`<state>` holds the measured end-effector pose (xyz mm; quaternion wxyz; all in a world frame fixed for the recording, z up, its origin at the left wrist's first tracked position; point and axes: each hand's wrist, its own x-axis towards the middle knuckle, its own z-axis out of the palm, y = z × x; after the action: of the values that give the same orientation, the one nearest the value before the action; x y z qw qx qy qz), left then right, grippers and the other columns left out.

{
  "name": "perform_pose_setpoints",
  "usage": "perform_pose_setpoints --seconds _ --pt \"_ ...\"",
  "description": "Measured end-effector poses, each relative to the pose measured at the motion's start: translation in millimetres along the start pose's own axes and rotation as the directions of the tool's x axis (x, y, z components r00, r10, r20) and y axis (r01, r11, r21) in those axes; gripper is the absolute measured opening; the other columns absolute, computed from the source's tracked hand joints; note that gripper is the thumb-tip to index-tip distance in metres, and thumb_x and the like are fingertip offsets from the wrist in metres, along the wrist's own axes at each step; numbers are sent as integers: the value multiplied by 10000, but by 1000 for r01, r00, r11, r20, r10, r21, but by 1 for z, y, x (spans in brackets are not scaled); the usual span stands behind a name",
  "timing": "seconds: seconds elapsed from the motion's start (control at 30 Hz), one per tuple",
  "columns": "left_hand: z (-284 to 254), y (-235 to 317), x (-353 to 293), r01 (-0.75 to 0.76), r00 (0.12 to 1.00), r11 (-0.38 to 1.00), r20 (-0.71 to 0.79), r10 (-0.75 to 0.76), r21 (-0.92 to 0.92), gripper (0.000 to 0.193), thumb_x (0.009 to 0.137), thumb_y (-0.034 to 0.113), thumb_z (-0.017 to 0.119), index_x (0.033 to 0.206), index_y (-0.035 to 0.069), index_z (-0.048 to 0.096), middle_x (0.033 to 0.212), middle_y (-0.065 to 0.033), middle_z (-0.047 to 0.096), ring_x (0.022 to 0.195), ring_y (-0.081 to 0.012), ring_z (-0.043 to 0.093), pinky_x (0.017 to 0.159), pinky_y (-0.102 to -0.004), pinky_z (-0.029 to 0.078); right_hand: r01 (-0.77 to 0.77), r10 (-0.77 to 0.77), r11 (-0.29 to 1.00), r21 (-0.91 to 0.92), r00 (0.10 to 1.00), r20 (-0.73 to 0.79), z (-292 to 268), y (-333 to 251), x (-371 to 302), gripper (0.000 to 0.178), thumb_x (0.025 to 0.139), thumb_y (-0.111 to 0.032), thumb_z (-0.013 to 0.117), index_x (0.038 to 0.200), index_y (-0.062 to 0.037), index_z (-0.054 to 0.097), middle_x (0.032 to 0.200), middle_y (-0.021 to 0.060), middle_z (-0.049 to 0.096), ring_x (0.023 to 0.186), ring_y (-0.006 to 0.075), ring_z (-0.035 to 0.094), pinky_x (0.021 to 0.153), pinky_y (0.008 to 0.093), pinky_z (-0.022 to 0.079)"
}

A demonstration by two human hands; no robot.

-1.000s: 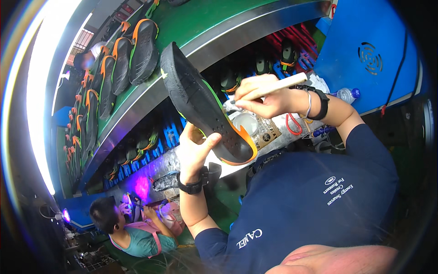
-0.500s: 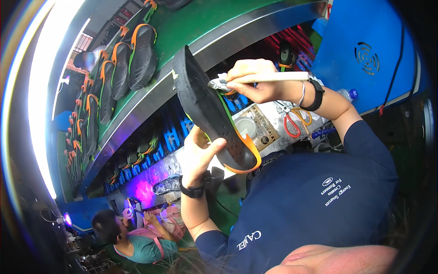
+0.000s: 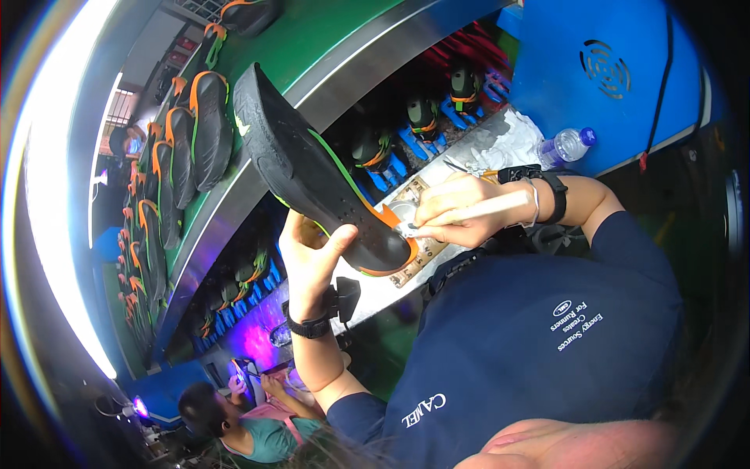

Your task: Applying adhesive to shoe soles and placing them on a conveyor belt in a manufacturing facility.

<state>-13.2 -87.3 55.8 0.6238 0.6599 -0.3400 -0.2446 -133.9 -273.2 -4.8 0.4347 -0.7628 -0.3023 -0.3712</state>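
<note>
My left hand (image 3: 308, 254) grips a black shoe sole (image 3: 316, 176) by its edge near the heel end, thumb on the upper face. The sole is tilted, its toe end up toward the far left, and orange and green trim runs along its rim. In my closed right hand (image 3: 461, 207) is a brush with a pale, flat handle (image 3: 492, 206). Its whitish tip (image 3: 408, 229) is at the orange edge near the heel; whether it touches cannot be made out. Behind sole and hand, a small round cup (image 3: 404, 211) is partly hidden.
Rows of similar soles (image 3: 209, 129) lie on a green conveyor (image 3: 328, 31) with a metal edge. Below it, shoes (image 3: 423, 116) sit on blue holders. A bottle (image 3: 566, 147) and crumpled white sheet (image 3: 508, 141) are by a blue machine (image 3: 617, 117). Another person (image 3: 269, 438) works lower left.
My right hand has brought the brush down from the middle of the sole to its heel end. The sole, still in my left hand, has shifted left in the picture.
</note>
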Motion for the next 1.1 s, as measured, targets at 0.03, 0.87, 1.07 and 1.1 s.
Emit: perform_pose_setpoints --seconds 0.03,0.87,1.07,1.1 --pt "2 2 2 -17 1000 1000 13 17 13 501 663 98 710 1071 -25 448 943 -110 568 846 -168 560 751 -280 458 -38 38 997 61 999 1 -2 -1 -1 54 681 -12 624 694 23 586 718 103 589 554 188 563 479 260 462" --pt "137 58 354 504 819 821 451 -356 -267 554 871 362 389 1203 -62 264 1082 -282 472 968 -356 519 772 -402 481 -461 564 802 380 372 -737 -112 -96 -111 72 792 -21 498 844 26 513 592 35 470 451 44 392 398 175 312" --pt "19 38 421 282 959 842 -144 -243 460 252 766 183 515 833 -58 542 658 -170 595 466 -236 586 378 -268 456 -505 526 789 351 259 -810 -111 -95 -127 82 797 -50 502 840 19 508 586 37 470 437 44 386 391 166 303" --pt "-13 33 425 322 939 572 -331 -93 754 247 768 260 468 781 17 510 656 -94 559 444 -179 509 354 -309 337 -512 549 773 375 244 -799 -109 -91 -128 84 794 -53 506 837 19 508 586 37 471 432 43 385 389 166 303"
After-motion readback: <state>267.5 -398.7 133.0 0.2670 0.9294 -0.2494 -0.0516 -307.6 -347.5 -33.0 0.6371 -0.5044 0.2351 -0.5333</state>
